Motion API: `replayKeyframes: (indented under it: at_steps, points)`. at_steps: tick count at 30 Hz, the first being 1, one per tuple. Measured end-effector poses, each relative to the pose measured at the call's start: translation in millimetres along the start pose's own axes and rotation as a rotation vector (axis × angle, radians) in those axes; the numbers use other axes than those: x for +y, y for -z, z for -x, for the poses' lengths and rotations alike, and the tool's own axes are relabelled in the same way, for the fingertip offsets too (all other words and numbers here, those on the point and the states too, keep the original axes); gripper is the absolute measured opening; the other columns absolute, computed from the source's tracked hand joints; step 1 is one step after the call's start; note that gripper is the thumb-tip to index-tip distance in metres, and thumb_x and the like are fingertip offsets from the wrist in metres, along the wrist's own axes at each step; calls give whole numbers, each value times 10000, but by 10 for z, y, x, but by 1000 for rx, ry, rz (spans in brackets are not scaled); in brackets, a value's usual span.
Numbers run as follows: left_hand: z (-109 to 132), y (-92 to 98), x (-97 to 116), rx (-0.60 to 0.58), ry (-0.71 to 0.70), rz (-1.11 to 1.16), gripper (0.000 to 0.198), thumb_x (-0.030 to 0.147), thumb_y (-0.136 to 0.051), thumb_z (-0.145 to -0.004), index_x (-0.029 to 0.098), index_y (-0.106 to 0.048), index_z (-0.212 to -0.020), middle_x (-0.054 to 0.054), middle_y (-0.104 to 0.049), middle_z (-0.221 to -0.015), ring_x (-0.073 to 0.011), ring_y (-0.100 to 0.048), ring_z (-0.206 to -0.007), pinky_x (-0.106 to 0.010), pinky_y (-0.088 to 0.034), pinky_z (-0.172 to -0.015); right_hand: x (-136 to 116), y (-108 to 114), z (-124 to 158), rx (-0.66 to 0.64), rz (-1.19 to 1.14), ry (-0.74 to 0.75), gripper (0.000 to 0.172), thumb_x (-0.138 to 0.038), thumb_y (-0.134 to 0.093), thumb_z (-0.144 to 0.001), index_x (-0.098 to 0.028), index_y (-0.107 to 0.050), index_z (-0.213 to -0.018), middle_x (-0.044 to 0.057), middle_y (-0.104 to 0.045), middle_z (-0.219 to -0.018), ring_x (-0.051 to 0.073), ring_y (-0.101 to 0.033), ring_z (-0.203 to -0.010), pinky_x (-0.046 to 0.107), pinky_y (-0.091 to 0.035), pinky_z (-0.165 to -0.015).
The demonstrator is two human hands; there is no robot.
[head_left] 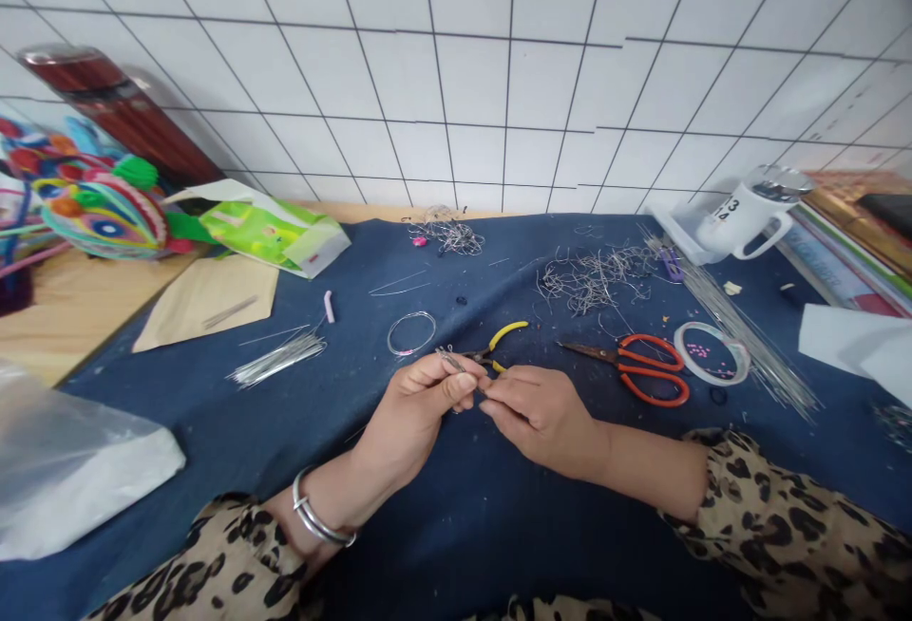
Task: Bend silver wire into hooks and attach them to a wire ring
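My left hand (420, 407) pinches a small bundle of twisted wire (448, 358) between thumb and fingers, its looped ends sticking up. Close against it, my right hand (545, 417) is closed with its fingertips at the lower end of the same wire; most of the piece is hidden by the fingers. Just behind the hands lie pliers with yellow handles (507, 331), partly covered. A ring of thin wire (411, 333) rests on the blue cloth beyond my left hand. Scissors with orange handles (652, 371) lie to the right.
On the blue cloth (427, 545) are tangled wire scraps (595, 277), straight wires (755, 341), a wire bundle (281, 358) and a round dish of pink beads (745, 369). A white mug (748, 213) stands back right, a plastic bag (85, 469) lies left, and a tiled wall (470, 70) rises behind.
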State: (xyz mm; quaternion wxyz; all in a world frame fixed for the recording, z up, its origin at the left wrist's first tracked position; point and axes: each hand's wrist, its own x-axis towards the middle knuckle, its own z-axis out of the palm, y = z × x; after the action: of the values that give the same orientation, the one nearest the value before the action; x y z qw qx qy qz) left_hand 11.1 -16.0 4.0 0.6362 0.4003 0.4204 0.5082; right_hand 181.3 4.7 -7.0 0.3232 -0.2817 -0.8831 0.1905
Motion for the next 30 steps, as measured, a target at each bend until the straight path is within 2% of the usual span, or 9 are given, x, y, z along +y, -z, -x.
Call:
replayKeyframes:
  at_steps: [6,11,14,18,22,30]
  points:
    - [-16,6,-1,-4,-10,-24,54,169,-630,-757,150,-671,-787,-14,-640,-730,-64,-485,-595,-180,-403,-593,-3,4,0,-27,22,2,151,-212,-449,-859,-166,-588,-895,36,-628,-806,126,-555,-759,249,-446,-724]
    - [-54,45,12,27,-43,-70,40,172,-657,-732,134,-668,-740,-20,-633,-739,-65,-496,-593,-182,-406,-585,-4,-20,12,-81,61,-149,212,-366,-498,-841,-177,-572,-904,35,-610,-825,135,-555,-757,246,-435,-672]
    - [-100,91,25,111,9,32,84,192,-658,-733,137,-664,-796,-33,-640,-777,-55,-492,-582,-168,-405,-563,-11,-15,4,-135,72,-237,326,-447,-567,-777,-173,-562,-955,29,-593,-824,136,-546,-739,248,-430,-666]
    - [-147,119,31,169,110,179,149,209,-672,-718,134,-658,-845,-35,-633,-760,-41,-478,-560,-147,-400,-533,-28,1,-11,-169,71,-302,263,-377,-567,-790,-191,-556,-976,14,-585,-841,117,-532,-717,227,-412,-638]
    - [-134,95,25,163,130,161,157,213,-677,-711,130,-659,-843,-42,-638,-761,-40,-478,-556,-142,-395,-524,-44,9,-20,-175,71,-315,242,-402,-554,-795,-199,-570,-924,3,-587,-804,111,-529,-695,222,-393,-635]
    - [-85,42,18,109,69,-15,137,226,-659,-730,133,-667,-830,-39,-645,-757,-49,-468,-556,-163,-384,-532,-29,-9,-2,-163,110,-250,245,-427,-521,-815,-189,-578,-804,3,-593,-761,104,-527,-674,216,-366,-615]
